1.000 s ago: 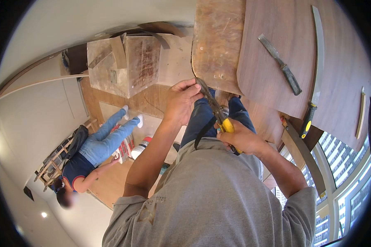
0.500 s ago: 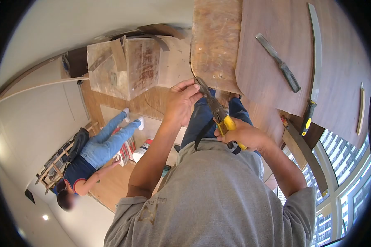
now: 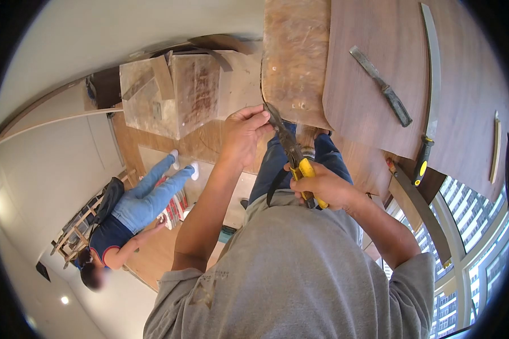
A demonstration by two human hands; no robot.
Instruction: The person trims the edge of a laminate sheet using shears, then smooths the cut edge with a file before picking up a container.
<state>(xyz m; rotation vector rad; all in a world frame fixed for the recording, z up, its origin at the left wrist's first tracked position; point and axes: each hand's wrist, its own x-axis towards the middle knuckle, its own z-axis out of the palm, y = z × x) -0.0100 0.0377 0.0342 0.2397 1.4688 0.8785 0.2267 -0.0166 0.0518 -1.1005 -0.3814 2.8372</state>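
My right hand [image 3: 328, 186] is wrapped round the yellow handles of the metal snips [image 3: 289, 144]. The dark blades point up and left, their tips at the rounded corner of a worn wooden board [image 3: 296, 62]. My left hand [image 3: 244, 134] pinches a thin dark edge strip [image 3: 262, 93] beside the blade tips, at the board's left edge. Fingers hide part of the strip, so its lower end is hard to make out.
A chisel [image 3: 382, 86], a long saw-like blade [image 3: 431, 85] and a small wood strip [image 3: 496, 148] lie on the brown panel [image 3: 367, 34]. At the left, a person [image 3: 133, 214] stands near a stained box [image 3: 178, 93]. Windows [image 3: 475, 226] are at lower right.
My right hand and the snips' handles have shifted slightly left, and the handles look closer together. My left hand has moved slightly up and left.
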